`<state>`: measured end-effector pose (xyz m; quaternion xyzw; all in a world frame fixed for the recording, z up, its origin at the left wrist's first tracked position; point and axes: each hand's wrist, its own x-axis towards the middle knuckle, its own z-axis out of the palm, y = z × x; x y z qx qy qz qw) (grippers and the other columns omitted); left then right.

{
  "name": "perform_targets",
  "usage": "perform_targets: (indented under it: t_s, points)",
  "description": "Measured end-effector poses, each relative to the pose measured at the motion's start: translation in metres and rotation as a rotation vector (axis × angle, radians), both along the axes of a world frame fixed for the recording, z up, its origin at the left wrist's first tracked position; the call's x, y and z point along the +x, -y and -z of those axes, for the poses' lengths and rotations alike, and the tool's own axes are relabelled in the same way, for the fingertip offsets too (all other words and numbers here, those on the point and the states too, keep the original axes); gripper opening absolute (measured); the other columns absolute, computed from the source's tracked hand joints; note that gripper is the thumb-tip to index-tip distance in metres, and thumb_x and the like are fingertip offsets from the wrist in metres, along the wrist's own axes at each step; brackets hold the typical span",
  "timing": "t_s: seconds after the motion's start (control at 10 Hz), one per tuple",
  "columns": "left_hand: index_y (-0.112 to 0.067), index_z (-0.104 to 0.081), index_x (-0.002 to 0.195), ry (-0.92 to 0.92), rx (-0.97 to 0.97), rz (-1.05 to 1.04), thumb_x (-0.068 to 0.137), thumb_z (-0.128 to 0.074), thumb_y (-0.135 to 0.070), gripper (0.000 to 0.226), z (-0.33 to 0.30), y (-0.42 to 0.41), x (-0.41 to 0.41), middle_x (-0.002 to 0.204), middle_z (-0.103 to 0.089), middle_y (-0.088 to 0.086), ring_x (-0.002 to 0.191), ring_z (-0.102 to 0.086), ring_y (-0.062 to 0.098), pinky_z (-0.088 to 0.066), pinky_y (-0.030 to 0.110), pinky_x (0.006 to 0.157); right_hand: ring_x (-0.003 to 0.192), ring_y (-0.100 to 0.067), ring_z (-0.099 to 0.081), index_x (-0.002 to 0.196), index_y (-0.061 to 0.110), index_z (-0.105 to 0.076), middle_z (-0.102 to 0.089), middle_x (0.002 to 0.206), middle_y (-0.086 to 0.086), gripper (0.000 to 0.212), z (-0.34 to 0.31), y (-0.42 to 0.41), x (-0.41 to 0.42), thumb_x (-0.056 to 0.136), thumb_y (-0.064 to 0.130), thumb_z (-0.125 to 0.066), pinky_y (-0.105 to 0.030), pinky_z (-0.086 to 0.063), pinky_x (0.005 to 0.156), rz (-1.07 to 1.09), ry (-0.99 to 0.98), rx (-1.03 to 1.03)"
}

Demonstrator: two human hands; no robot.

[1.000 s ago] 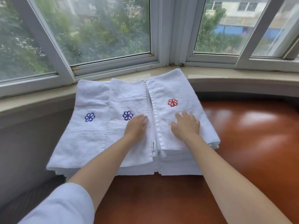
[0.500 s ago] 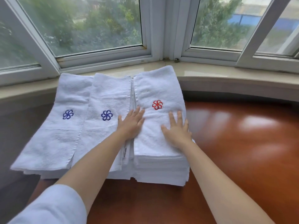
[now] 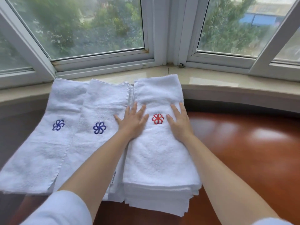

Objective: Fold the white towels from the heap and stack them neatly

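Pressing flat on the top towel (image 3: pixel 159 148) of the right-hand stack (image 3: pixel 159 197), centre of frame: left hand (image 3: pixel 132 121) and right hand (image 3: pixel 180 122), fingers straight and spread, palms down, gripping nothing. They sit either side of the red pinwheel emblem (image 3: pixel 157 119), left hand at the towel's left edge, right hand near its right edge

Stack stands on the red-brown table (image 3: pixel 243 151), far end lying up onto the stone window sill (image 3: pixel 227 82). Layered edges at the near end look a bit uneven. Two more folded towels to the left, each with a blue emblem (image 3: pixel 58 125) (image 3: pixel 99 127); the middle one (image 3: pixel 97 114) touches the stack, the left one (image 3: pixel 53 143) overlaps the middle one

Handling, as I judge it: terry cloth, soft and limp, light singly, no fragility; pile gives under the palms. Not slippery, but layers can shear if pushed sideways. Best taken at a folded edge or corners, or with flat palms for smoothing; lift the whole stack from beneath with both hands

No loose heap visible in frame
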<state>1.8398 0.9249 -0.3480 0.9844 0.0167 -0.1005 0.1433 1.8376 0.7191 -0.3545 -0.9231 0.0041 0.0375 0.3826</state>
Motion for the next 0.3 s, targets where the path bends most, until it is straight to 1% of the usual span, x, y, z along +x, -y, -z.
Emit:
perform_targets:
  t_s: [0.1, 0.2, 0.3]
  points:
    - [-0.054, 0.001, 0.147, -0.004, 0.032, 0.008, 0.092, -0.009, -0.07, 0.058, 0.006, 0.001, 0.003, 0.16, 0.015, -0.015, 0.149, 0.012, 0.018, 0.014, 0.071, 0.106, 0.147, -0.012, -0.011, 0.15, 0.04, -0.024, 0.003, 0.161, 0.017, 0.056, 0.004, 0.001, -0.001, 0.097, 0.05, -0.04, -0.043, -0.024, 0.115, -0.003, -0.045, -0.005]
    - [-0.052, 0.002, 0.148, -0.068, 0.023, 0.005, 0.094, -0.011, -0.068, 0.058, -0.009, 0.001, -0.001, 0.16, 0.018, -0.014, 0.149, 0.012, 0.019, 0.011, 0.07, 0.106, 0.148, -0.018, -0.006, 0.152, 0.041, -0.015, 0.008, 0.162, 0.012, 0.058, -0.013, -0.002, 0.0, 0.098, 0.055, -0.032, -0.05, -0.013, 0.118, -0.031, -0.115, -0.174]
    - [-0.045, -0.001, 0.151, -0.033, -0.019, 0.035, 0.099, -0.016, -0.059, 0.056, -0.021, -0.003, -0.012, 0.161, 0.013, -0.011, 0.149, 0.011, 0.019, 0.006, 0.065, 0.112, 0.148, -0.024, 0.012, 0.153, 0.039, -0.009, 0.014, 0.162, 0.005, 0.058, -0.031, -0.015, -0.004, 0.1, 0.053, -0.026, -0.052, 0.007, 0.117, -0.021, -0.084, -0.371]
